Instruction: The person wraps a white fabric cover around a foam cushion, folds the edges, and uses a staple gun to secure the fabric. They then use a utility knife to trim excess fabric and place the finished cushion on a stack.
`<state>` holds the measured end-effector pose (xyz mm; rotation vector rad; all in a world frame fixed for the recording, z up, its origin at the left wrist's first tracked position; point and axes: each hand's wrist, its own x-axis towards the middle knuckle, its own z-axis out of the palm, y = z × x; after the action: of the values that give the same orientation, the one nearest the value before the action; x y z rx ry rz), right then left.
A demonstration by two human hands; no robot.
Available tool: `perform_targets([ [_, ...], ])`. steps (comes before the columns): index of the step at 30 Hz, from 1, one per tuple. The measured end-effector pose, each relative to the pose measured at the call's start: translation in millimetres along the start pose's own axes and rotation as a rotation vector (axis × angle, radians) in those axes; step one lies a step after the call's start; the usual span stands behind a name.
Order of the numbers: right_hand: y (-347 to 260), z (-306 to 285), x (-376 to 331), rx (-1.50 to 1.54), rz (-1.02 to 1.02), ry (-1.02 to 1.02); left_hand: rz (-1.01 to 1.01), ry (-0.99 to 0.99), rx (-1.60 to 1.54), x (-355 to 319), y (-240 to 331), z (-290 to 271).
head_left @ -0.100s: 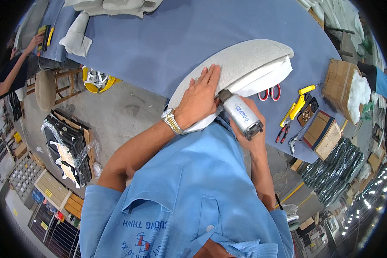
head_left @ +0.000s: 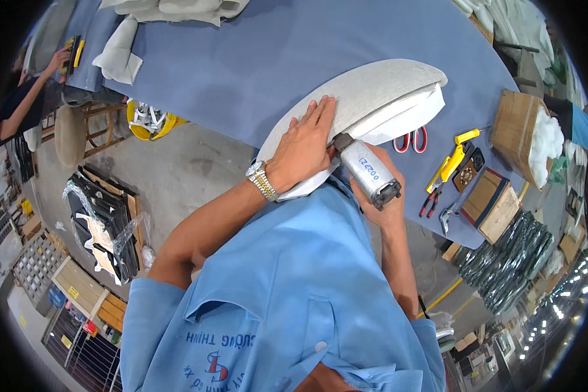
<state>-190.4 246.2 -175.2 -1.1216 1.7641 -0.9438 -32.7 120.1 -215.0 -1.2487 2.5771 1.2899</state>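
Note:
A light grey padded cushion (head_left: 372,85) with a curved outline rests on the blue-grey table, its near edge close to my body. Loose white cloth (head_left: 405,117) hangs out along its near right side. My left hand (head_left: 306,136) lies flat on the grey cover, fingers stretched out and pointing away from me. In my right hand (head_left: 387,171) is a silver pneumatic staple gun (head_left: 367,168), its dark nose close to the cushion's near edge beside my left hand. The gun's body hides most of the right fingers and the handle. Whether the nose touches the cloth I cannot tell.
Right of the cushion lie red-handled scissors (head_left: 410,140), a yellow tool (head_left: 452,164), red pliers (head_left: 430,204) and an open carton (head_left: 516,134) with white stuffing. More grey covers (head_left: 176,8) lie at the far edge. Another person's hand (head_left: 60,57) holds a tool at far left.
My hands, the staple gun and the cushion keep their places. At the far left, the other person's hand and tool have shifted slightly.

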Motion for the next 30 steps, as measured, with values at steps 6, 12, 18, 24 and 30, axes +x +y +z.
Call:
perform_targets([
  [6, -5.0, 8.6, 8.7, -0.068, -0.076, 0.055, -0.21, -0.098, -0.138, -4.0, 11.8, -26.2],
  [12, 6.6, 9.2, 16.8, -0.038, -0.158, 0.089, 0.228, 0.022, -0.18, -33.2, -11.7, -28.6],
  [18, 17.1, 12.7, 11.7, -0.035, -0.22, 0.077, 0.102, -0.117, -0.424, -11.0, -68.6, -14.8],
  [24, 3.4, 7.0, 26.1, -0.049, -0.181, 0.001, -0.013, -0.025, -0.224, -17.8, -39.1, -7.8],
  [30, 11.1, -0.8, 17.1, -0.04, -0.133, -0.006, -0.064, -0.013, -0.074, -25.7, -20.2, -6.5],
])
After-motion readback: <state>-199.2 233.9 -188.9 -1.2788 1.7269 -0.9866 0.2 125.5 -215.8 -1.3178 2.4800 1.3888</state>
